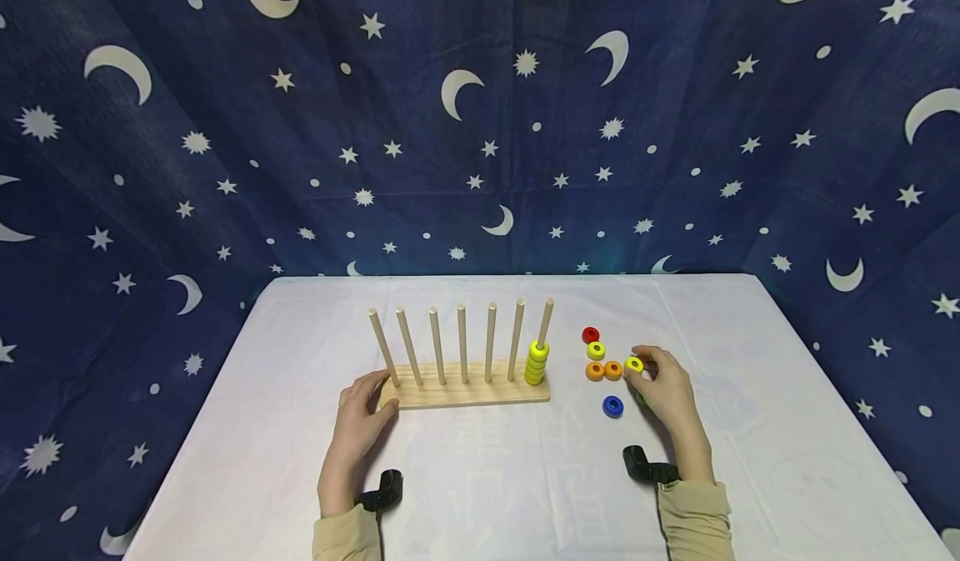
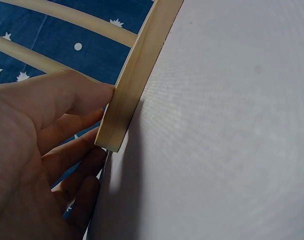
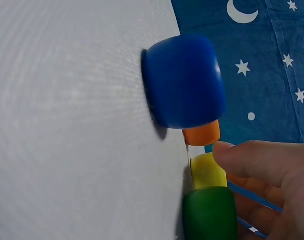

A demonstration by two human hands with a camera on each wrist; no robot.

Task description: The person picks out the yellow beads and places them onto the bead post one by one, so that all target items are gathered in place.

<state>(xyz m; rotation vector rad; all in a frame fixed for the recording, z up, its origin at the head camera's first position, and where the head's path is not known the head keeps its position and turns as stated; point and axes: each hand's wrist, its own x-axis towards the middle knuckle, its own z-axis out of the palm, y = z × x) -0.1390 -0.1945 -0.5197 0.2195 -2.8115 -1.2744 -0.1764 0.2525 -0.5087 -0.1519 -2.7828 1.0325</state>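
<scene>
My left hand (image 1: pixel 358 421) grips the left end of a wooden peg rack (image 1: pixel 468 393), thumb at the front edge and fingers behind. The left wrist view shows the thumb on the edge of the base (image 2: pixel 129 85). Several upright pegs stand in a row; the rightmost carries a stack of yellow rings (image 1: pixel 536 363). To the right, my right hand (image 1: pixel 667 390) pinches a loose yellow ring (image 1: pixel 633 364) between thumb and fingers, low over the table. A green ring (image 3: pixel 210 215) lies beside it, mostly hidden under the hand in the head view.
Left of the right hand lie a blue ring (image 1: pixel 612 407), two orange rings (image 1: pixel 595 371), another yellow ring (image 1: pixel 596 350) and a red ring (image 1: pixel 590 335). The white-covered table (image 1: pixel 480 478) ends at a dark blue curtain (image 1: pixel 420 194) with moons and stars.
</scene>
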